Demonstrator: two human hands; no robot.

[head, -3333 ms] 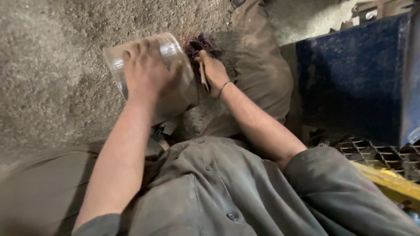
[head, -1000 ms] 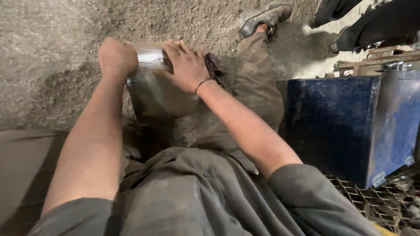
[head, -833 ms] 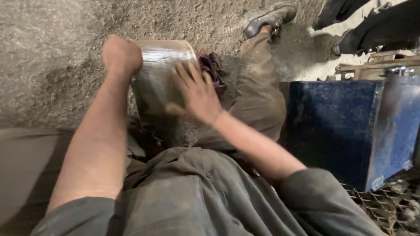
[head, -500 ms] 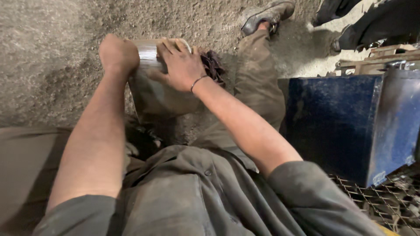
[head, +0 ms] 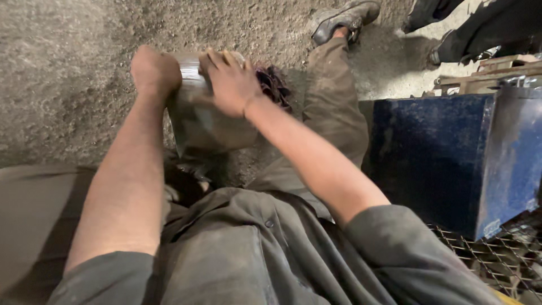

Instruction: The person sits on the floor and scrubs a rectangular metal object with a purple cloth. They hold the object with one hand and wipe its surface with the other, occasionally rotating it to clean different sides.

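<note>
Presently, the metal container (head: 203,124) sits on the dusty floor (head: 68,85) between the seated person's legs, tilted away from the body. Left hand (head: 153,70) is clenched on its far left rim, grip tight. Right hand (head: 230,82) lies flat across the top edge, fingers (head: 217,56) spread, pressing rather than clasping. A dark reddish rag (head: 274,85) lies just beside it. Judgement: work on the container's surface is under way; how much remains cannot be told, its face being largely hidden.
</note>
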